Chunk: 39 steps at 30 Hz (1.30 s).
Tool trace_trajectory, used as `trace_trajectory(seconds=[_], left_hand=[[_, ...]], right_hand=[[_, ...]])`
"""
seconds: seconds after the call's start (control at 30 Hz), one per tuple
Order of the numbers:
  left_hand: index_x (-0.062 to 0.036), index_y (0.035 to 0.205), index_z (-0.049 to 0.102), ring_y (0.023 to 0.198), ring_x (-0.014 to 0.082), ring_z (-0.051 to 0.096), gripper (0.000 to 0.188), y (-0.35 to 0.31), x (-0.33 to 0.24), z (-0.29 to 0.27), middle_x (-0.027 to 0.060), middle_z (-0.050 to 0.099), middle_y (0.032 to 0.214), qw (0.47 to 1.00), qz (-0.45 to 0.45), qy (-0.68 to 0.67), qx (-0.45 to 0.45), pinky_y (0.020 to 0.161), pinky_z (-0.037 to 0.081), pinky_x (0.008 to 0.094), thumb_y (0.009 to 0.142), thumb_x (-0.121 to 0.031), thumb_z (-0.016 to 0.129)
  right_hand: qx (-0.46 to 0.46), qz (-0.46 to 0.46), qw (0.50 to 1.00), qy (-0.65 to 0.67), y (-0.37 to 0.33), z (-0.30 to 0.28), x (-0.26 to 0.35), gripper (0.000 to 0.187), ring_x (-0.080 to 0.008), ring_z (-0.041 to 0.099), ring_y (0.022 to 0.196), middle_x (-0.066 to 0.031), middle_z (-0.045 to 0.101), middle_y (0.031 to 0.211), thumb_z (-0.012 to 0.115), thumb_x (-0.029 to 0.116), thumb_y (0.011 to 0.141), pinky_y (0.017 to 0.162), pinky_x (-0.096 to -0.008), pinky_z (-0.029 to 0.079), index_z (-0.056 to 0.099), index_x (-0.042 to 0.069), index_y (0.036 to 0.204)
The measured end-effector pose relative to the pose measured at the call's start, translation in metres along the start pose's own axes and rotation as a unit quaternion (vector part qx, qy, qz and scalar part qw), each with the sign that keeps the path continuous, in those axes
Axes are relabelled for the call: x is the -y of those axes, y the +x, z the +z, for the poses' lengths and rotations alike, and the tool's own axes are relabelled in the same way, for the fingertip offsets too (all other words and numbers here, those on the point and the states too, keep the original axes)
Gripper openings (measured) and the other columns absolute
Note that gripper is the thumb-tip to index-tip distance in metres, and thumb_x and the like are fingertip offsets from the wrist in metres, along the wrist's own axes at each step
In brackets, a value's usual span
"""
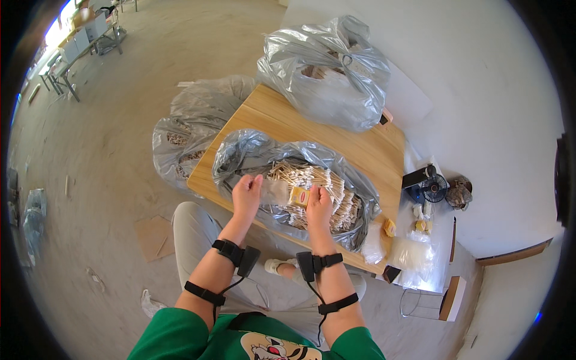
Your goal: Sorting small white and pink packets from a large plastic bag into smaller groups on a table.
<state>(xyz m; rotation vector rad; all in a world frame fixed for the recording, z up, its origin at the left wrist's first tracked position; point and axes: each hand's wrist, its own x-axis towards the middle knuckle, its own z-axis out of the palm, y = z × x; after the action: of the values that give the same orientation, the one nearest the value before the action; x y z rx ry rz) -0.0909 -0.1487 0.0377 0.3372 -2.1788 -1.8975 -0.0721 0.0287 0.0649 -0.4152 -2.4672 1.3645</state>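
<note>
My left hand point(246, 195) is closed, fingertips pinching one end of a small clear plastic bag point(275, 192). My right hand point(320, 207) grips a small yellow card point(299, 197) with a red mark, at the other end of the clear bag. Whether the card lies inside the bag or against it I cannot tell. Just beyond and below both hands, a heap of wooden-stemmed cotton swabs point(342, 204) fills an open grey plastic bag point(234, 157) on the wooden table point(354, 144).
A large grey plastic bag point(327, 102) stands at the table's far end. More filled bags point(192, 132) rest on the floor to the left. Right of the table are a small black fan point(434, 188), clear plastic bags point(413, 259) and a yellow packet point(389, 227).
</note>
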Motion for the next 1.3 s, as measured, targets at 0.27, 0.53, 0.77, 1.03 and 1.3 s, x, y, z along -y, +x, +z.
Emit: trace_trajectory(seconds=[0.27,0.53,0.77,1.03,1.3], left_hand=[[-0.0012,0.070,0.053,0.048,0.0084,0.044,0.029,0.035,0.019,-0.034,0.0011,0.048,0.055,0.996,-0.039,-0.055,-0.059,0.045,0.035,0.0251,0.087,-0.024,0.060],[-0.0028,0.070,0.053,0.049,0.0062,0.040,0.031,0.022,0.021,-0.051,-0.0015,0.046,0.055,0.990,-0.047,-0.102,-0.082,0.045,0.032,0.0224,0.089,-0.026,0.058],[-0.0054,0.071,0.052,0.051,0.0049,0.039,0.028,0.008,0.013,-0.057,-0.0032,0.045,0.056,0.991,-0.058,-0.111,-0.053,0.047,0.030,0.0212,0.091,-0.024,0.056],[-0.0048,0.067,0.051,0.052,0.0041,0.038,0.030,-0.002,0.012,-0.054,-0.0031,0.045,0.057,0.992,-0.039,-0.107,-0.061,0.047,0.030,0.0208,0.090,-0.023,0.057],[-0.0080,0.067,0.048,0.051,0.0037,0.036,0.032,-0.010,0.017,-0.039,-0.0050,0.042,0.056,0.989,-0.032,-0.139,-0.026,0.046,0.029,0.0200,0.090,-0.028,0.057]], right_hand=[[-0.042,-0.164,0.957,-0.236,0.037,0.020,0.020,0.025,-0.0352,0.057,0.072,-0.0172,0.058,0.092,0.051,0.028,0.090,0.063,-0.0429,0.046,0.055,0.003,0.089],[0.020,-0.322,0.890,-0.322,0.038,0.042,0.041,0.024,-0.0279,0.052,0.095,-0.0098,0.057,0.093,0.065,0.025,0.077,0.082,-0.0405,0.041,0.059,0.007,0.090],[0.104,-0.297,0.881,-0.353,0.046,0.082,0.041,0.020,-0.0258,0.053,0.092,-0.0081,0.061,0.078,0.063,0.015,0.073,0.079,-0.0399,0.040,0.057,0.009,0.091],[0.074,-0.224,0.941,-0.244,0.046,0.095,0.035,0.021,-0.0291,0.056,0.087,-0.0109,0.060,0.080,0.061,0.010,0.072,0.080,-0.0403,0.041,0.060,0.012,0.092],[0.141,-0.260,0.917,-0.269,0.044,0.071,0.033,0.021,-0.0272,0.053,0.099,-0.0069,0.063,0.096,0.052,0.017,0.080,0.085,-0.0417,0.039,0.067,0.018,0.095]])
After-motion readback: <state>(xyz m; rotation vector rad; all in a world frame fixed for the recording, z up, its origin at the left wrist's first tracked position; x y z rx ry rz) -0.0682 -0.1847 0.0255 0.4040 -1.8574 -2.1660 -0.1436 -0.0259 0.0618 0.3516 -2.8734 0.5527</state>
